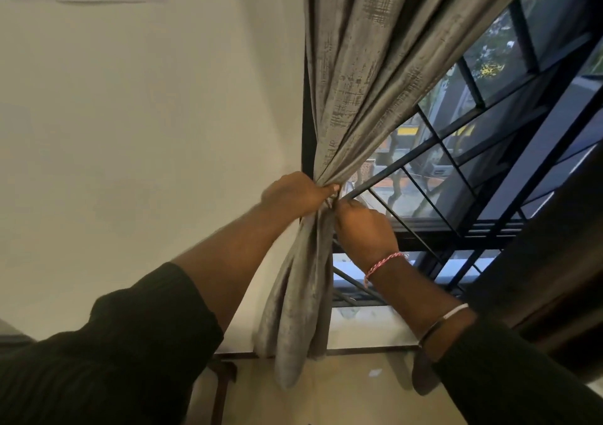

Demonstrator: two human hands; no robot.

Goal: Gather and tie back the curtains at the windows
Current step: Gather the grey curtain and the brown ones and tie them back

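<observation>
A grey textured curtain (362,72) hangs at the left side of the window (509,137) and is bunched into a narrow waist near the wall edge. My left hand (293,193) wraps around that bunched waist from the left, fingers closed on the cloth. Just below and to the right, my right hand (365,228) is closed against the same gathered spot; what its fingertips pinch is hidden. Below the hands the curtain's lower part (293,320) hangs in loose folds down to the floor.
A white wall (146,131) fills the left. Black metal grille bars (450,150) cross the window right behind my hands. A dark curtain (548,261) hangs at the right edge. A dark wooden furniture piece (222,379) stands on the floor below.
</observation>
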